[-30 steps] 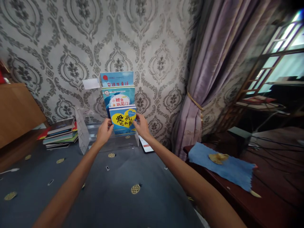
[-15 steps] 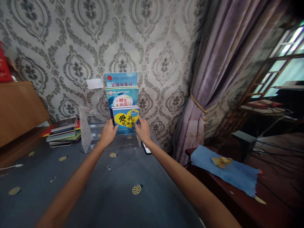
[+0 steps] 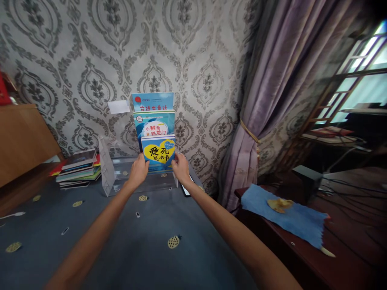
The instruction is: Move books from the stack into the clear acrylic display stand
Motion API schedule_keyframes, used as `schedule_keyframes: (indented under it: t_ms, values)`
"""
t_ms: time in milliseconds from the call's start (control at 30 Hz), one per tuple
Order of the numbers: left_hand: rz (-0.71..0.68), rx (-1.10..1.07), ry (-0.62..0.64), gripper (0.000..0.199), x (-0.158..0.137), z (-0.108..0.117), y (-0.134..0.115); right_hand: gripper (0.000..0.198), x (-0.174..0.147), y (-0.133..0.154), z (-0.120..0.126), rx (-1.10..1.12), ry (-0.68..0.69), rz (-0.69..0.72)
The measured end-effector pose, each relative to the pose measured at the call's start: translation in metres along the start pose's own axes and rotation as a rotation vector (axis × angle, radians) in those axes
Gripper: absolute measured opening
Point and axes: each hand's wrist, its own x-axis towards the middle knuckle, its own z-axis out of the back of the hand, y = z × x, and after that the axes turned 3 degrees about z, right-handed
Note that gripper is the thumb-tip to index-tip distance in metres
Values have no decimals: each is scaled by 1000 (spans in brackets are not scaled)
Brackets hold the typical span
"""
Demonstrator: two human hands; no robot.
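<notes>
A small blue book (image 3: 159,154) with a yellow heart on its cover stands upright at the front of a clear plastic stepped rack (image 3: 106,169). My left hand (image 3: 139,171) grips the book's left edge, thumb towards the cover. On the opposite edge, my right hand (image 3: 181,166) holds it the same way. Behind it rises a teal book (image 3: 154,123) with red lettering, and at the back, higher still, a light blue book (image 3: 153,100). The lower parts of both rear books are hidden.
Left of the rack lies a pile of books (image 3: 80,169). A phone (image 3: 186,189) rests by the rack's right end. A white cable (image 3: 13,215) is at far left. To the right, a dark red table (image 3: 281,237) bears a blue cloth (image 3: 272,207) beside a purple curtain (image 3: 266,92).
The view has shifted slightly. Both hands keep their hold on the front book, which looks nearly unmoved against the rack.
</notes>
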Motion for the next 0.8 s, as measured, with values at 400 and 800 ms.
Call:
schedule_keyframes:
  t_ms: [400,800]
  values:
    - [26,96,44,23,4,5,-2,50,27,2,1,168,-51,16]
    - [25,116,65,24,6,8,-4,53,24,0,-4,129,-97,68]
